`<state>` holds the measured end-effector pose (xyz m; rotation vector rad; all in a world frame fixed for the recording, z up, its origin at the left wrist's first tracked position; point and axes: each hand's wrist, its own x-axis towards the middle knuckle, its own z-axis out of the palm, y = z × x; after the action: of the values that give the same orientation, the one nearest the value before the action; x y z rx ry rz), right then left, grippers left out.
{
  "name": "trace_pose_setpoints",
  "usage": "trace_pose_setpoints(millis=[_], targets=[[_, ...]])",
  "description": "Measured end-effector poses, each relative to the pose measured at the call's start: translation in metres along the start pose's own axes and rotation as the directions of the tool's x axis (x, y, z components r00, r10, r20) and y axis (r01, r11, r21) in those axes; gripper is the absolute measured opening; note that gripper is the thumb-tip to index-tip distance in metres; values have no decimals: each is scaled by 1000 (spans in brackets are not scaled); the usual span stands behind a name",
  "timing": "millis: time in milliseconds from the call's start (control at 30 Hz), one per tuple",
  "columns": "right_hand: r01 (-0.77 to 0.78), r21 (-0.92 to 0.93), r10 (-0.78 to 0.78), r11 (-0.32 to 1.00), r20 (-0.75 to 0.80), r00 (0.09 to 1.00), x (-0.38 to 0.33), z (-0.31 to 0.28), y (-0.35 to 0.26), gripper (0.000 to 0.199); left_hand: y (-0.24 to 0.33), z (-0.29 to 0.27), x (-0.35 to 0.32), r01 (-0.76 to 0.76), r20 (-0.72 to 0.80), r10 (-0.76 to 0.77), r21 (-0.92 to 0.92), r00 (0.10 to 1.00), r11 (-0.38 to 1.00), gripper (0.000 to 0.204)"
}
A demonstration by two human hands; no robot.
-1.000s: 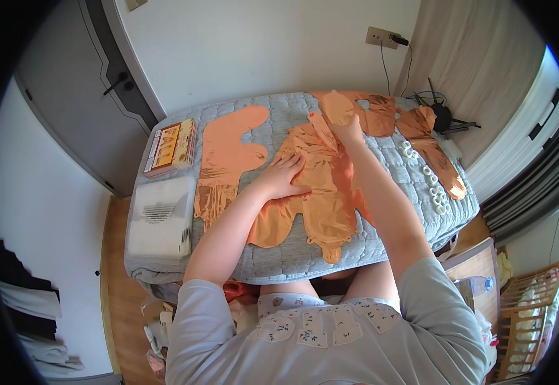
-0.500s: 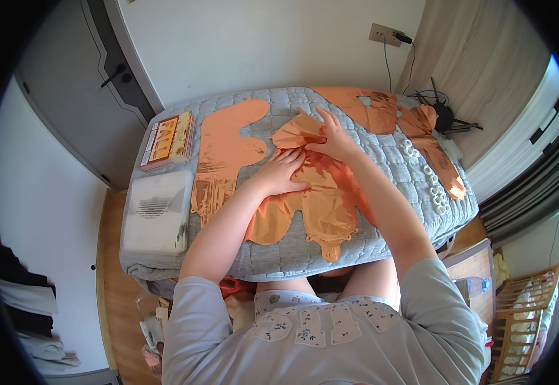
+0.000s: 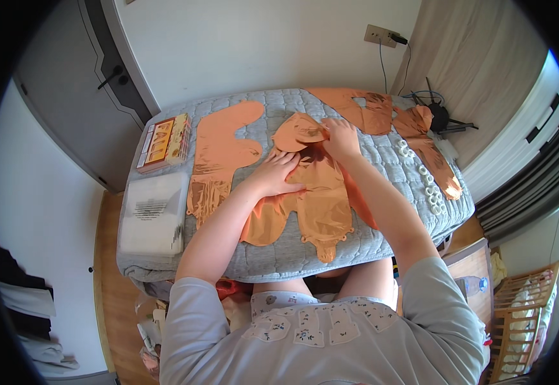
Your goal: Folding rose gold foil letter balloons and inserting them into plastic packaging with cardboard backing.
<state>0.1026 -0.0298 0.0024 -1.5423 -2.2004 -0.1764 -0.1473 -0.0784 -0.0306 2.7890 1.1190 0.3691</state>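
Note:
A copper-coloured foil balloon (image 3: 321,212), flat and uninflated, lies on the grey quilted cover in front of me, its far part folded and creased. My left hand (image 3: 277,175) rests on its left side, fingers spread and pressing on the foil. At the far right edge, my right hand (image 3: 342,136) has its fingers bent together on the folded foil; the fingertips are partly hidden. Left of my hands lies another flat foil balloon (image 3: 218,141) with rounded lobes. Further foil balloons, one at the back (image 3: 350,109) and one at the right (image 3: 428,151), lie spread out.
On the quilted cover (image 3: 263,260), a flat box (image 3: 164,142) and a clear-wrapped white stack (image 3: 153,215) sit at left. Several small white rings (image 3: 430,190) lie at right, near a black router-like device (image 3: 441,117). Cables run from a wall socket (image 3: 381,35).
My right hand has drawn its fingers together onto the foil's edge, where they were spread before. The folded far part of the balloon lies more opened out. My left hand stays on the foil.

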Motion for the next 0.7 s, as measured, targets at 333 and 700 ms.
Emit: trace_pose_setpoints(millis=[333, 700], targets=[[-602, 71, 592, 795, 128, 796, 8, 9, 35, 70, 0, 3, 5, 7, 61, -4, -37, 998, 999, 103], [-284, 35, 286, 958, -141, 948, 7, 18, 8, 43, 0, 5, 9, 7, 57, -5, -47, 998, 999, 104]])
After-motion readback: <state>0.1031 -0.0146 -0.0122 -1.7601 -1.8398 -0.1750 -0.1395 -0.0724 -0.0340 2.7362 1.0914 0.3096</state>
